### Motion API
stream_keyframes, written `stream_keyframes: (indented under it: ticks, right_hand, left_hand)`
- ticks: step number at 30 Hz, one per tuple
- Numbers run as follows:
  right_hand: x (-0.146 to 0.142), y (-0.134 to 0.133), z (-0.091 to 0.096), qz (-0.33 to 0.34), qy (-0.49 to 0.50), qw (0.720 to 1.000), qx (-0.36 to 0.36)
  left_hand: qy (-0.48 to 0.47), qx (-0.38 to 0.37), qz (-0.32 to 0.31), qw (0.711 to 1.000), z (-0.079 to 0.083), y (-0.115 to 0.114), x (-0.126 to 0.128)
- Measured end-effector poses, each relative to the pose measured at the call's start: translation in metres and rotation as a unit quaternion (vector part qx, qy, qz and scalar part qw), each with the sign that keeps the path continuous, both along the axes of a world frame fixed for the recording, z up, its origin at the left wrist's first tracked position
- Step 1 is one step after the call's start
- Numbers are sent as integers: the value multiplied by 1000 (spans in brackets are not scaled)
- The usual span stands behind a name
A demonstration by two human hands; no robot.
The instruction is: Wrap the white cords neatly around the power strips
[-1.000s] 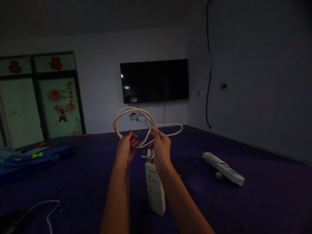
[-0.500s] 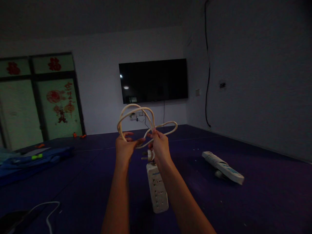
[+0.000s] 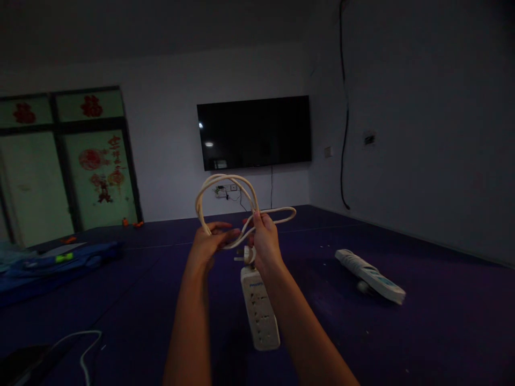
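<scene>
Both my hands are raised in front of me with a cream-white cable point(image 3: 225, 185) looped between them. My left hand point(image 3: 209, 244) is closed around the left loop, which stands up in a ring. My right hand point(image 3: 264, 241) pinches the strands where they cross, and a flatter loop sticks out to the right. A white power strip point(image 3: 259, 313) hangs from the cable below my right hand, its sockets facing me. A white plug point(image 3: 246, 254) dangles just above the strip.
A second white power strip point(image 3: 370, 276) lies on the dark purple floor point(image 3: 422, 321) to the right. A thin white cable point(image 3: 80, 346) curls at the lower left. Blue fabric point(image 3: 52, 262) lies at the left. A black television point(image 3: 253, 131) hangs on the far wall.
The left loop has tightened and my left hand has shifted its fingers along it. The hanging power strip has swung slightly to the right.
</scene>
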State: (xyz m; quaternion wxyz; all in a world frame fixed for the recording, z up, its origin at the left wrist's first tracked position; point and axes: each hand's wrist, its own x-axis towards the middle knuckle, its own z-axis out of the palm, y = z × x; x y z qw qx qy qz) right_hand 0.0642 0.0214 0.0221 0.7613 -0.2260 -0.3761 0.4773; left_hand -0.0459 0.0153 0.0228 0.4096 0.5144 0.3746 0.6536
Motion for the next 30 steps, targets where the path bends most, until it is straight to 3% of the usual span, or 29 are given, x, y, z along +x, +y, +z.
stream_keyframes:
  ticks: [3, 6, 10, 17, 30]
  right_hand:
    - [5, 1, 1, -2, 16, 1000, -3]
    - [8, 4, 2, 22, 48, 998, -33]
    - [8, 6, 3, 80, 107, 989, -67]
    - [13, 7, 2, 73, 68, 994, -37]
    - [4, 13, -5, -21, -30, 999, 4]
  left_hand:
    - [-71, 19, -101, 992, 1, -2, -2]
    - [-152, 81, -212, 962, -1, -1, -1]
    - [-197, 165, -248, 934, -8, 6, 14]
    - [-96, 161, -165, 968, -10, 9, 38]
    - [-173, 95, -30, 980, -8, 24, 36]
